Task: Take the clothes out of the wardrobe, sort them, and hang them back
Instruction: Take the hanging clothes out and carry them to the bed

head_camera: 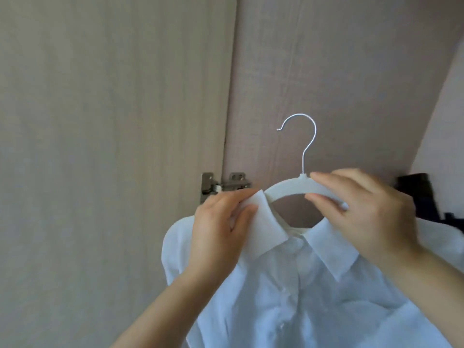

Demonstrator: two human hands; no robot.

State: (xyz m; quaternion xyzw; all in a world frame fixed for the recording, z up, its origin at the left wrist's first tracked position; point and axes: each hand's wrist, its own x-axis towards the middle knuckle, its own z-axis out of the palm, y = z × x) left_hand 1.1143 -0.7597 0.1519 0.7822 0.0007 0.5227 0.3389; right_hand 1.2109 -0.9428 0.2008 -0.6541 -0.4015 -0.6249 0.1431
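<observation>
A white shirt [288,285] hangs on a white hanger [286,188] in the lower middle and lower right of the frame, buttoned at the front, with its collar [261,227] folded down. The hanger's thin hook [305,136] stands up free at the centre and touches nothing.

The left hand [221,229] pinches the collar's left flap between thumb and curled fingers, right where it wraps the hanger's arm. The right hand [364,209] grips the hanger's other arm just right of the hook's base, fingers over the top and thumb underneath, hiding that arm and part of the shirt's shoulder.

Behind them, a pale wood panel [100,121] fills the left half and a greyer panel [326,59] fills the upper middle. A metal hinge [226,185] joins the two, partly covered by the left hand. At the right edge a dark thing [421,194] shows behind the right hand, too blurred to make out
</observation>
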